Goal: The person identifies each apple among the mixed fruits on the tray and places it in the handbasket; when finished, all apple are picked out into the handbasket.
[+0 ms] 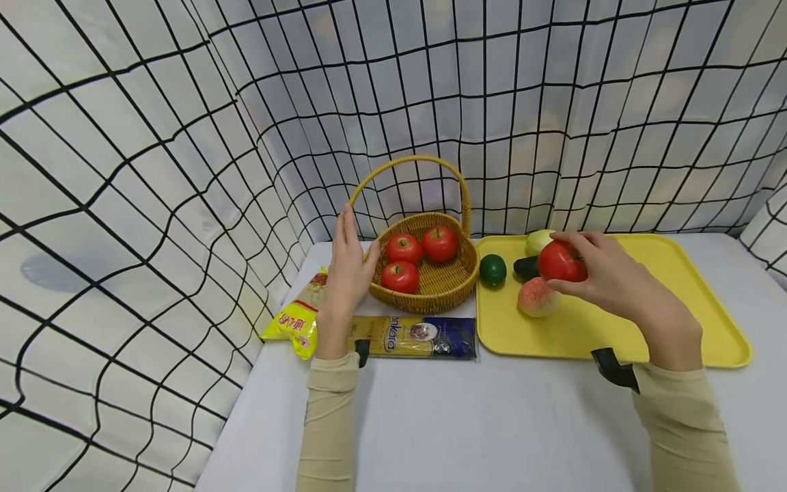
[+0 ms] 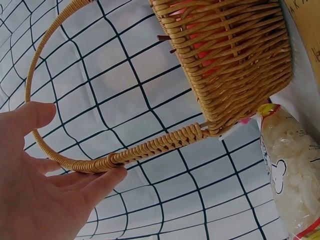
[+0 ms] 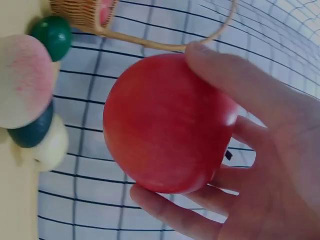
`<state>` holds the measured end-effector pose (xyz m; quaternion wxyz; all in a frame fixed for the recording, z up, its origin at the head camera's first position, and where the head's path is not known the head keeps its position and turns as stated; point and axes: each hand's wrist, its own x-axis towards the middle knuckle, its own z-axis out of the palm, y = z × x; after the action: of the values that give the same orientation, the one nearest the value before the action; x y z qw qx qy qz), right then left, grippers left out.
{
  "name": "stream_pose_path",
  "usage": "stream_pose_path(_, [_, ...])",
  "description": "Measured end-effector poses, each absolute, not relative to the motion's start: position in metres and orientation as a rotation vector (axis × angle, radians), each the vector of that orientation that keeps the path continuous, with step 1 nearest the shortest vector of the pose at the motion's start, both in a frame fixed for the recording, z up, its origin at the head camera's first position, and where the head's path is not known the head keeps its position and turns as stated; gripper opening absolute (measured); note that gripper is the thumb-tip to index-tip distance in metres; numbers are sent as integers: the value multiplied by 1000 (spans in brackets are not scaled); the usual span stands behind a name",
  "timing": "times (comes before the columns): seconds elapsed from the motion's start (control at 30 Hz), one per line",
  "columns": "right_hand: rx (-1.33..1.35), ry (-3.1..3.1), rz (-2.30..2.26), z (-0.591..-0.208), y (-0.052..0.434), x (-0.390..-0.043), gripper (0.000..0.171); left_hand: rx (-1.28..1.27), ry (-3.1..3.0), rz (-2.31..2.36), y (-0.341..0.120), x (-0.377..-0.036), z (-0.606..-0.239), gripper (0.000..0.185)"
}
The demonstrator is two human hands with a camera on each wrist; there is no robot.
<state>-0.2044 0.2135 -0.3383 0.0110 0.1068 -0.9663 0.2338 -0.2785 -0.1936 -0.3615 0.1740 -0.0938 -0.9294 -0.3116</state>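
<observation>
1. Rightmost first: right hand (image 1: 605,273) curled round a red tomato (image 1: 561,262), thumb on one side and fingertips (image 3: 165,207) on the other, lifted just above the yellow tray (image 1: 676,301).
2. Seen close in the right wrist view: same tomato (image 3: 167,122) clamped between thumb and fingers, filling the palm side of the hand (image 3: 270,165).
3. Below and beside that tomato, lying on the tray: a pale pink peach (image 1: 537,298), a dark cucumber-like piece (image 1: 526,267), a pale round fruit (image 1: 538,241) and a dark green round fruit (image 1: 492,269) near the tray's left edge.
4. Over on the other side: left hand (image 1: 347,270) upright, fingers straight and together, held against the left side of the wicker basket (image 1: 451,290), gripping nothing.
5. From the left wrist view: fingertips (image 2: 102,180) touching the basket's woven handle (image 2: 150,147), palm flat, fingers loosely spread.
6. Inside the basket: three red tomatoes (image 1: 404,249), (image 1: 439,244), (image 1: 399,277), close together.
7. Just in front of the basket, on the white table (image 1: 492,424): a flat packet of spaghetti (image 1: 415,337).
8. Left of that, under the left wrist: a yellow bag of pasta shells (image 1: 298,318).
9. All round: a backdrop of white cloth with a black grid (image 1: 154,171).
</observation>
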Motion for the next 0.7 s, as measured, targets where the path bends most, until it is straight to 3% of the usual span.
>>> stream_pose_path(0.7, [346,-3119,667,-326,207,-181,81,-270,-2639,-877,-193,-282,-364,84])
